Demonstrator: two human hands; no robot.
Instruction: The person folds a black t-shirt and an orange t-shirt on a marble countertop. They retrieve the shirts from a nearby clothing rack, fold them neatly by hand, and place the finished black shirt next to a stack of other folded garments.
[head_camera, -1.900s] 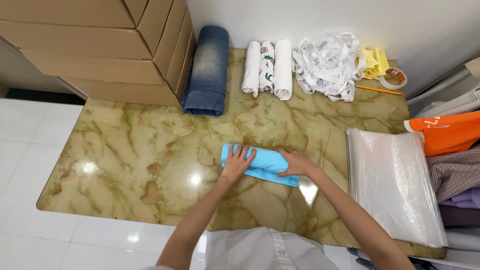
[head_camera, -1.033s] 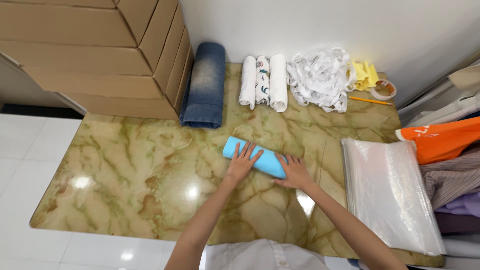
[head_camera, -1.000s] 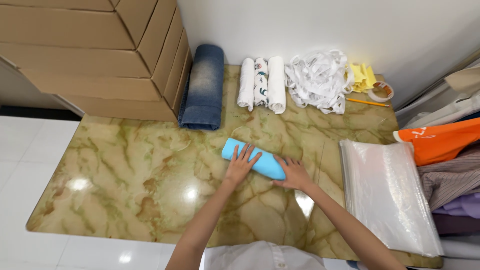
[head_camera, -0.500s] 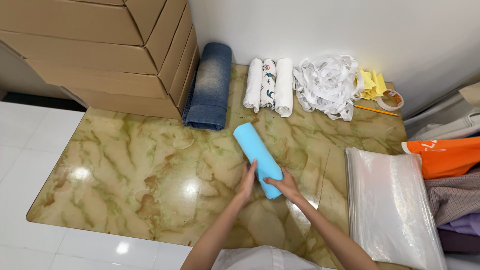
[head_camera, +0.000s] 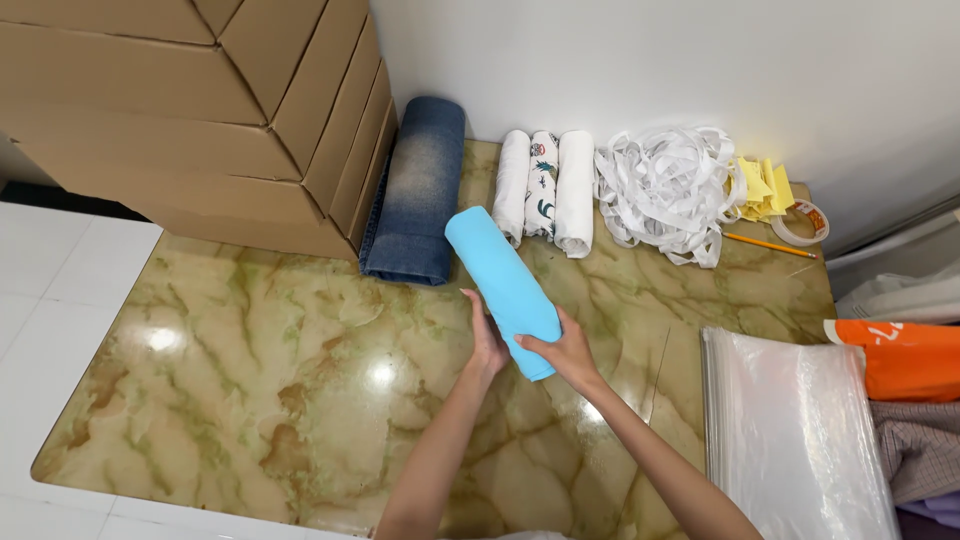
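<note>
A light blue rolled cloth (head_camera: 497, 279) lies on the marbled green-yellow table (head_camera: 250, 390), pointing away from me toward the wall. My left hand (head_camera: 486, 343) presses against the roll's left side near its close end. My right hand (head_camera: 562, 350) grips that same end from the right. The roll's far end sits just beside a rolled pair of blue jeans (head_camera: 417, 189) and three white rolled cloths (head_camera: 545, 187).
Stacked cardboard boxes (head_camera: 190, 110) fill the back left. A heap of white strips (head_camera: 665, 190), yellow paper (head_camera: 762, 186), a tape roll (head_camera: 805, 222) and a pencil (head_camera: 768, 245) lie at the back right. Clear plastic bags (head_camera: 795, 430) and folded clothes (head_camera: 905, 355) are on the right.
The blue roll lay crosswise under both hands; it has been turned lengthwise and pushed farther toward the jeans and white rolls. Both hands now hold its near end.
</note>
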